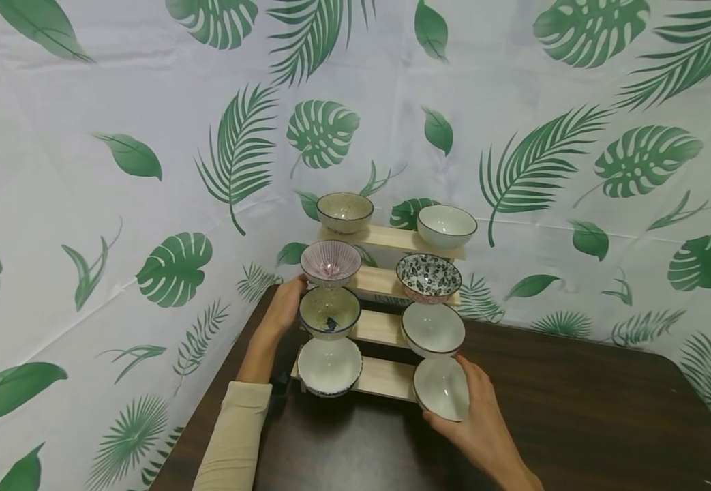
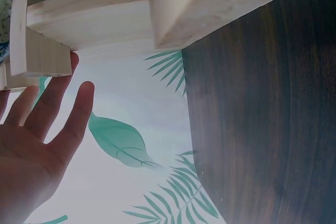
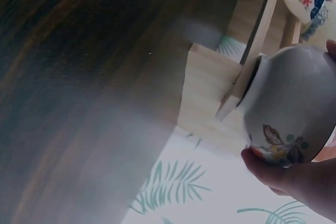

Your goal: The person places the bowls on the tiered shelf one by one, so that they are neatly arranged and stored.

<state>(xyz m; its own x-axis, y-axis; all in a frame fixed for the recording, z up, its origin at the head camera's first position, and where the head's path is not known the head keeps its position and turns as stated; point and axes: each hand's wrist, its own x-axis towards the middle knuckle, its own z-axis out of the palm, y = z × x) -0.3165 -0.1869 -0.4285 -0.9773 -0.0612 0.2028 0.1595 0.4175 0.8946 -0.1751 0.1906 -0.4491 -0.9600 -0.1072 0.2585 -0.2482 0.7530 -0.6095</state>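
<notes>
My right hand (image 1: 474, 416) grips a white bowl (image 1: 442, 390) at the right end of the lowest step, thumb at the near side and fingers at the right. In the right wrist view this bowl (image 3: 294, 103) shows a painted flower and leaves on its outside. My left hand (image 1: 283, 307) is at the left side of a pale wooden stepped rack (image 1: 386, 377). In the left wrist view its fingers (image 2: 58, 90) are spread and fairly straight, one fingertip right at the wooden end piece. Just beside that hand stand a purple-striped bowl (image 1: 330, 262) and an olive bowl (image 1: 329, 312).
Further bowls on the rack: beige (image 1: 345, 213) and pale (image 1: 447, 226) on top, black-patterned (image 1: 429, 276) and white (image 1: 433, 329) on the right, white (image 1: 329, 366) at lower left. The rack stands on a dark wooden table (image 1: 564, 402) before a leaf-print cloth (image 1: 386, 123).
</notes>
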